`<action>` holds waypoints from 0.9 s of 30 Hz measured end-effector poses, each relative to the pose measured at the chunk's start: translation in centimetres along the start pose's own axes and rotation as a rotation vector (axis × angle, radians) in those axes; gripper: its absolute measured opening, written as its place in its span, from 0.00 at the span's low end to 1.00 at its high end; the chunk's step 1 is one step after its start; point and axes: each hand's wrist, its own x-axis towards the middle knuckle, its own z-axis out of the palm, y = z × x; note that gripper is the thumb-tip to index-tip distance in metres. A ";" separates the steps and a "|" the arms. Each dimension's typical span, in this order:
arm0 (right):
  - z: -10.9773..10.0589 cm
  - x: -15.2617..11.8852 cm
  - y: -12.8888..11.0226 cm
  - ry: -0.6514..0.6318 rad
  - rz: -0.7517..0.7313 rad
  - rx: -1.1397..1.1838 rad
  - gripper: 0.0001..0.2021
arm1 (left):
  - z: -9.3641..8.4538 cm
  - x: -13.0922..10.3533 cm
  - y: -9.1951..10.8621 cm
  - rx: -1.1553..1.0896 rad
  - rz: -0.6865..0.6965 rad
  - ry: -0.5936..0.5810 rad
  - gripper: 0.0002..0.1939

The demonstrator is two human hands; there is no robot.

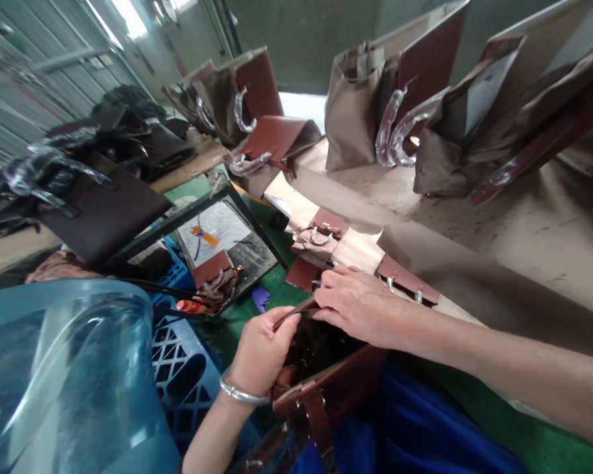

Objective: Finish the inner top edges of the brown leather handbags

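A brown leather handbag [346, 372] rests on my lap over blue cloth, its mouth facing up and its inside dark. With thumb and fingers, my left hand [264, 345] pinches the bag's far rim; a silver bangle circles that wrist. Farther right along the same rim, my right hand [353, 299] has its fingers curled over the edge. Whether a small part lies under those fingers is hidden. On the near side a strap [319, 418] hangs from the bag's edge.
Several brown bags [356, 108] with plastic-wrapped handles stand on the bench at right. Dark bags [103, 204] are piled at left. A low table [267, 260] holds an orange-handled tool [204, 235]. At lower left are a large clear-blue plastic container [69, 368] and a blue crate [180, 349].
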 end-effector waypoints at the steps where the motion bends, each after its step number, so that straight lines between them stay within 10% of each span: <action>1: -0.1 -0.1 0.2 -0.002 -0.001 -0.011 0.12 | -0.1 0.0 -0.1 -0.009 -0.006 -0.009 0.16; 27: 0.1 0.2 0.1 0.024 0.151 -0.031 0.09 | -0.5 -0.2 -0.3 -0.214 -0.146 -0.153 0.19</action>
